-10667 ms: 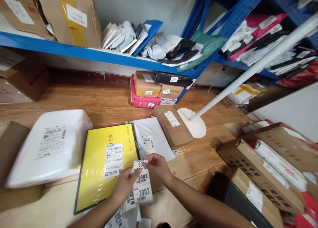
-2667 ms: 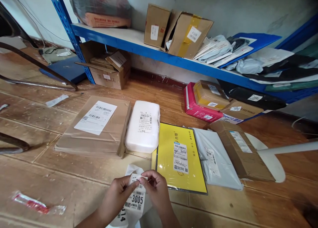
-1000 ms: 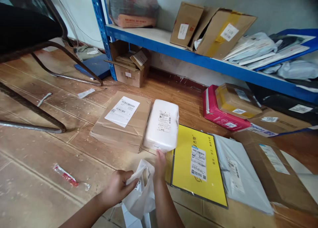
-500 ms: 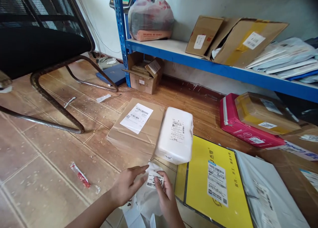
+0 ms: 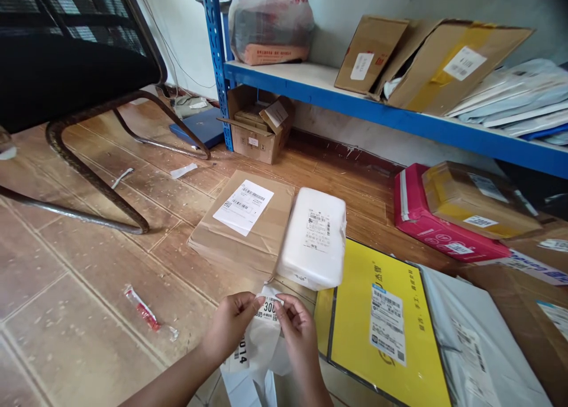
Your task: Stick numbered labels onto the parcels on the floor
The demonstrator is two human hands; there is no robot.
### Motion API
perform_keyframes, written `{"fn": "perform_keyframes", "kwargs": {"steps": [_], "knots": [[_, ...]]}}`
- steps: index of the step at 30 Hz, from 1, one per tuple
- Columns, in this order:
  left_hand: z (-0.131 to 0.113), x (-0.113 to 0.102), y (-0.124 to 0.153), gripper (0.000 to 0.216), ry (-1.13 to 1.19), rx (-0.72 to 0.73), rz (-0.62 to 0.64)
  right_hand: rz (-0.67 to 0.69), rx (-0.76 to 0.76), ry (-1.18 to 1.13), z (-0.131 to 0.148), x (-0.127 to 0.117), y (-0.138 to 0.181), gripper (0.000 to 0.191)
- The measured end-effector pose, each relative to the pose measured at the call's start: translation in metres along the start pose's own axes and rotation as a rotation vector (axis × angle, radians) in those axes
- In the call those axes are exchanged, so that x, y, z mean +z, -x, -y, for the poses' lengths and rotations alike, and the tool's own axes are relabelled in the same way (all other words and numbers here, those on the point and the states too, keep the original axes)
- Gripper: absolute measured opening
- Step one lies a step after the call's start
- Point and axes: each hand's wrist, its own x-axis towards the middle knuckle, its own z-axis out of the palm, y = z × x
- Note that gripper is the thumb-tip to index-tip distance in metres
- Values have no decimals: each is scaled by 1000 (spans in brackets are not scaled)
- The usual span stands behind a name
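Half a second on, both hands are seen drawn together again at the lower centre of the frame, the left hand [image 5: 231,330], flat and spread a moment earlier, now closed in a pinch. A strip of numbered labels [image 5: 261,342] is held between the left hand and the right hand [image 5: 299,333], each pinching the top sticker at a corner, fingertips nearly touching across it; the strip's long axis runs down toward the bottom edge, its loose backing hanging below the wrists. Directly above the hands in the frame, just beyond the fingertips, the white padded parcel [image 5: 314,236] is seen lying on the wooden floor [image 5: 89,312], its long axis pointing away from the camera and its printed slip facing up; the right hand is marginally the nearer. A flat cardboard parcel [image 5: 243,220] is set touching it at left centre, and a yellow flat package [image 5: 381,330] at lower right.
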Motion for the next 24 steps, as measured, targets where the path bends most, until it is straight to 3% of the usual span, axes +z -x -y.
{"fn": "perform_keyframes", "kwargs": {"steps": [16, 24], "knots": [[-10, 5, -1, 58, 57, -65, -60, 25, 8, -17, 7, -3, -8, 39], [5, -2, 0, 39, 100, 29, 4, 67, 3, -11, -6, -2, -6, 32]]}}
